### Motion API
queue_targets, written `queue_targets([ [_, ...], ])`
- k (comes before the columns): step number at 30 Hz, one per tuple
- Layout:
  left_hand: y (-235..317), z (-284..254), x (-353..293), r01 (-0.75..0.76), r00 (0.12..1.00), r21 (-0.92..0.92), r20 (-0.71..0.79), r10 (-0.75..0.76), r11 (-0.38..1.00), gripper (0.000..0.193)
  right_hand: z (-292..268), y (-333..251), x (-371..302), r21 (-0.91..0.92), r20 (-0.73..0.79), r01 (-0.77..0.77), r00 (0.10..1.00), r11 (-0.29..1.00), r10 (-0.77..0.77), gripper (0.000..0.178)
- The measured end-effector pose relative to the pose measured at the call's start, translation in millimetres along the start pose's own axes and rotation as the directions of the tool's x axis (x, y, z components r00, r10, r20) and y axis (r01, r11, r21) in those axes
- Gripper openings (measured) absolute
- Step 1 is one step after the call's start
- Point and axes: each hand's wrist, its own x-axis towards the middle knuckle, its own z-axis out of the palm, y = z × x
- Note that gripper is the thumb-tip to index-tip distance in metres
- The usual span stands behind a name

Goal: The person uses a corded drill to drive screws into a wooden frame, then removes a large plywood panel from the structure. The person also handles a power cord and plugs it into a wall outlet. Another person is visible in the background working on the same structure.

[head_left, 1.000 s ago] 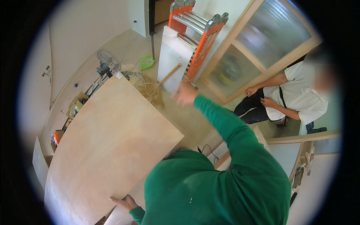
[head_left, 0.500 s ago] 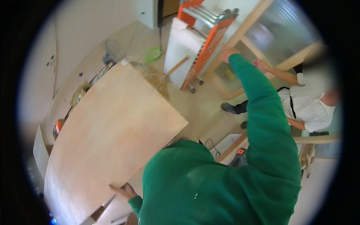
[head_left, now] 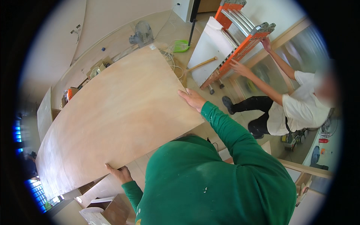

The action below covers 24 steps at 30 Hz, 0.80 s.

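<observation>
A large pale plywood sheet [head_left: 112, 108] spreads out flat in front of me. My left hand [head_left: 120, 174] grips its near edge, thumb on top and the other fingers hidden below. At the right edge, close to the near corner, my right hand [head_left: 192, 99] clasps the sheet, its fingers partly out of sight beneath it. Both of my arms wear green sleeves.
A co-worker in a white shirt [head_left: 300, 108] stands at the right, both hands at an orange stepladder [head_left: 242, 50]. White panels [head_left: 210, 47] and a wooden-handled tool [head_left: 202, 63] lean there. A fan [head_left: 142, 33], green dustpan [head_left: 181, 46], cables and an open box [head_left: 112, 210] surround the sheet.
My right hand has come back from near the stepladder and taken hold of the sheet's right edge. My left hand keeps its grip. The co-worker's hands have reached the ladder.
</observation>
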Motion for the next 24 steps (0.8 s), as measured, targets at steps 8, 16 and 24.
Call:
queue_targets([
  [8, -1.4, -21.4, 16.4, 0.020, 1.000, -0.010, -0.018, -0.020, 1.000, 0.046, 8.0, -3.5, 1.8, 0.083, 0.068, -0.094, 0.994, 0.992, 0.088, 0.078],
  [16, -4.9, -14.1, 18.7, 0.050, 0.997, -0.006, -0.065, -0.050, 0.999, 0.047, 5.8, 2.6, 1.5, 0.029, 0.014, -0.087, 0.996, 0.996, 0.087, 0.079],
  [24, -3.2, -34.3, 31.4, 0.046, 0.999, 0.065, 0.023, -0.047, 0.997, 0.048, 9.6, -7.4, 0.0, 0.033, 0.012, -0.100, 0.995, 0.994, 0.100, 0.081],
])
